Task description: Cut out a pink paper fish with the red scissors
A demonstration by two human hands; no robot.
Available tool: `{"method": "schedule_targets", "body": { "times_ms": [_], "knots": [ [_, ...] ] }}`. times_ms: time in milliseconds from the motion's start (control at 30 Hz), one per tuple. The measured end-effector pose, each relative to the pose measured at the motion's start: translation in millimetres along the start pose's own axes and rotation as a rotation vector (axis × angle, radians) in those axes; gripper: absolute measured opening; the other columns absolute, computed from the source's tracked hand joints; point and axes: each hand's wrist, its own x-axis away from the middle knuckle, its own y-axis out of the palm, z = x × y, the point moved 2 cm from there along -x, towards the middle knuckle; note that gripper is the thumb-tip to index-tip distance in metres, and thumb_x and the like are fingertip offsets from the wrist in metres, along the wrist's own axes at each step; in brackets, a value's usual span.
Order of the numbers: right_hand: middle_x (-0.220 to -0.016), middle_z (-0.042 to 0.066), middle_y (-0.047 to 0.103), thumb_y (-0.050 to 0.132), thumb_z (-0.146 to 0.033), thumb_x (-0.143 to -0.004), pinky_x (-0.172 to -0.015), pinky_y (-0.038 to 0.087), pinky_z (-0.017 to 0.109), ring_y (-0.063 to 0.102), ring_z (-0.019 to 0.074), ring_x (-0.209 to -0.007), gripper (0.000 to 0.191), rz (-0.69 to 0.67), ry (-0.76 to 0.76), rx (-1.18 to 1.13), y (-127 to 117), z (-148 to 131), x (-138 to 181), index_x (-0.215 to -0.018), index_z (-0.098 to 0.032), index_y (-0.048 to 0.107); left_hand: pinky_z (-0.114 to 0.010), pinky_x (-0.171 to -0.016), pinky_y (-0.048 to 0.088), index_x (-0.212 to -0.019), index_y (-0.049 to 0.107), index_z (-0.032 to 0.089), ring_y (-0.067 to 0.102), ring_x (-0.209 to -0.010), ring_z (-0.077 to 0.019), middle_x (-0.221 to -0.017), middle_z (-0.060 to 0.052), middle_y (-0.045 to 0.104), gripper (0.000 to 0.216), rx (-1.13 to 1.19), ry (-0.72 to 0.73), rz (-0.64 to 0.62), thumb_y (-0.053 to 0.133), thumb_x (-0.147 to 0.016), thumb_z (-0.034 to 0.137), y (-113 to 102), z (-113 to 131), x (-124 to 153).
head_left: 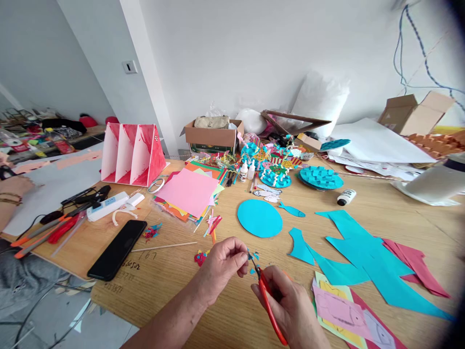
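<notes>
My right hand [286, 303] is closed round the red handles of a pair of scissors [269, 310], whose blades point up and left towards my left hand [230, 257]. The left thumb and fingers pinch a small dark blue scrap of paper [249, 254] at the blade tips. Tiny blue paper bits [256, 256] lie on the table just past the blades. Beyond my hands is a flat blue paper oval [259, 218], with a small blue paper fish [292, 210] to its right. Blue paper offcuts [337, 269] spread over the right side.
A black phone [116, 249] and a wooden stick [163, 246] lie at the left. Further back are a stack of coloured paper [189, 191], glue bottles [243, 171] and blue paper crafts [319, 177]. Drawn fish sheets [339, 310] lie near my right hand.
</notes>
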Motion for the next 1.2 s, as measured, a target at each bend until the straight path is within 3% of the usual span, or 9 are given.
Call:
{"method": "schedule_targets", "body": {
  "times_ms": [200,1200],
  "knots": [
    [-0.046,-0.008,0.037,0.046,-0.042,-0.082,-0.036,0.032,0.017,0.035,0.0094,-0.04,0.03,-0.002,0.036,-0.046,2.3,-0.1,0.5,-0.061,-0.023,0.033,-0.023,-0.056,0.038,-0.073,0.052,0.014,0.049,-0.056,-0.0105,-0.059,0.001,0.054,0.022,0.088,-0.013,0.022,0.058,-0.074,0.035,1.2,-6.3,2.3],
    [-0.046,-0.008,0.033,0.05,-0.04,-0.076,-0.037,0.027,0.019,0.03,0.0093,-0.04,0.03,-0.055,0.11,-0.148,4.8,0.3,-0.4,-0.058,-0.023,0.033,-0.022,-0.054,0.038,-0.068,0.05,0.015,0.045,-0.053,-0.0089,-0.055,0.003,0.05,0.014,0.011,0.042,0.036,0.056,-0.073,0.026,-4.8,0.3,-1.2]
  ]
}}
